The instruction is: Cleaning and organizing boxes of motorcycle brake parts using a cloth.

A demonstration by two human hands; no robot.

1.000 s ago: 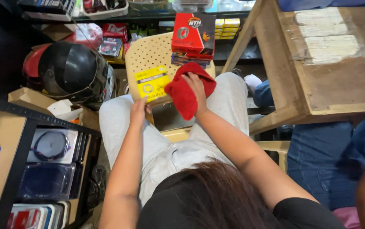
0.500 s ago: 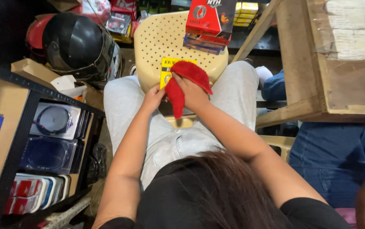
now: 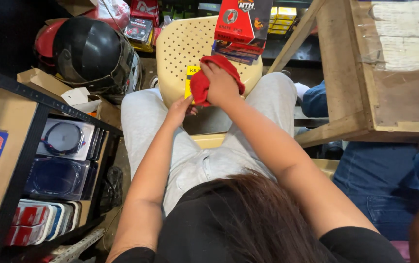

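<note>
The room was crowded and dim at the back. A pale yellow plastic chair [image 3: 180, 53] with small holes stood in the middle. A wooden table [image 3: 365, 97] stood on the right, its top covered in clear plastic. On the left was a black metal shelf [image 3: 29, 141] full of small packs. A shiny black helmet [image 3: 90, 56] sat beside cardboard boxes [image 3: 49, 85]. Dark shelves [image 3: 190, 7] ran along the far wall.

Yellow package [image 3: 190, 78] mostly under red cloth [image 3: 210, 78]; red box [image 3: 242, 20] top cropped
</note>
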